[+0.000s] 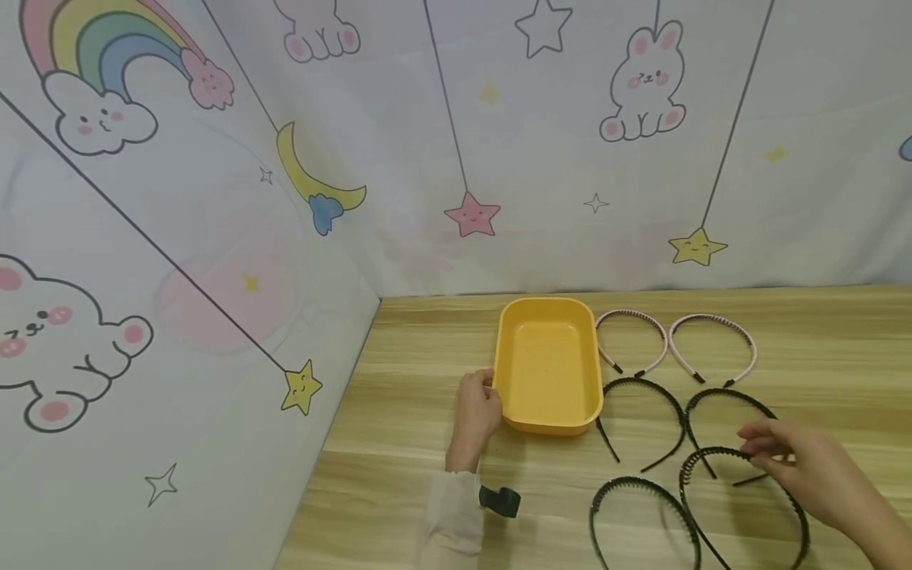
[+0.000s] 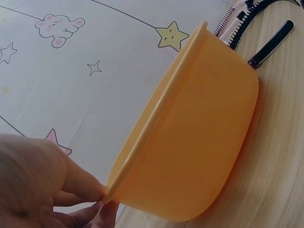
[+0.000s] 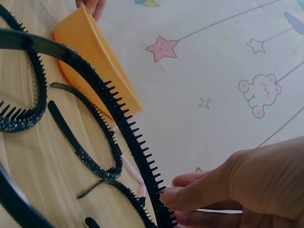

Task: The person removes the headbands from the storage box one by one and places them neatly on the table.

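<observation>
My left hand (image 1: 476, 413) pinches the left rim of a yellow plastic basin (image 1: 549, 372), with thumb and fingertips on either side of the edge in the left wrist view. The basin's inside holds nothing. At the right, my right hand (image 1: 808, 469) pinches a black toothed headband (image 3: 135, 140) near the top of its curve. That headband appears raised off the table, its ends toward me. Beside it lies another black headband (image 1: 593, 511), partly cut off by the frame's lower edge. Beyond are two more black headbands, one (image 1: 678, 404) by the basin and one (image 1: 727, 393) partly behind my right hand.
Two pale pink headbands (image 1: 667, 340) (image 1: 754, 348) lie at the back, right of the basin. The wood-grain table (image 1: 399, 443) meets a white printed cloth (image 1: 541, 261) at the back and left. A dark strap (image 1: 501, 501) is on my left wrist.
</observation>
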Tool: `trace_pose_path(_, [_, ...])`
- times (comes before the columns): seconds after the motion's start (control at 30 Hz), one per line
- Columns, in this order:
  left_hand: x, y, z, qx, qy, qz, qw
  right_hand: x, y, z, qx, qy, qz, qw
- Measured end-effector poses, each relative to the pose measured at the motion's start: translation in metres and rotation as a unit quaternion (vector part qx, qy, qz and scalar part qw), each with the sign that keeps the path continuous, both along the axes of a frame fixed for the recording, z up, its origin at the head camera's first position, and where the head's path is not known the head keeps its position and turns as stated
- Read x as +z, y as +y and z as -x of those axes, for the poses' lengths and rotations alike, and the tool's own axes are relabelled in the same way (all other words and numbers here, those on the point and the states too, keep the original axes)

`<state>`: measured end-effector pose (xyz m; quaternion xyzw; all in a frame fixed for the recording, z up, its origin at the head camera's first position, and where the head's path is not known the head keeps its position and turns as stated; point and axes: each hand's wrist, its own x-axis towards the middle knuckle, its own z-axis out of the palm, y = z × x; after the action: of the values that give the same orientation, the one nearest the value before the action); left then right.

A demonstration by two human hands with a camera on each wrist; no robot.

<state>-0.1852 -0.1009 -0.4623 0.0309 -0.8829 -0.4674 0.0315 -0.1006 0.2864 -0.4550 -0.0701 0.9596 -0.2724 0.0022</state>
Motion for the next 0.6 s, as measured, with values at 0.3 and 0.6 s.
trace_pose_path(0.3, [0.001, 0.000, 0.000, 0.003, 0.006, 0.010, 0.9999, -0.009, 0.007, -0.008, -0.006, -0.005, -0.032, 0.999])
trace_pose_path(0.6, [0.001, 0.001, -0.001, 0.002, 0.001, 0.010, 0.9999, -0.018, 0.014, -0.017, -0.005, -0.015, -0.050, 0.999])
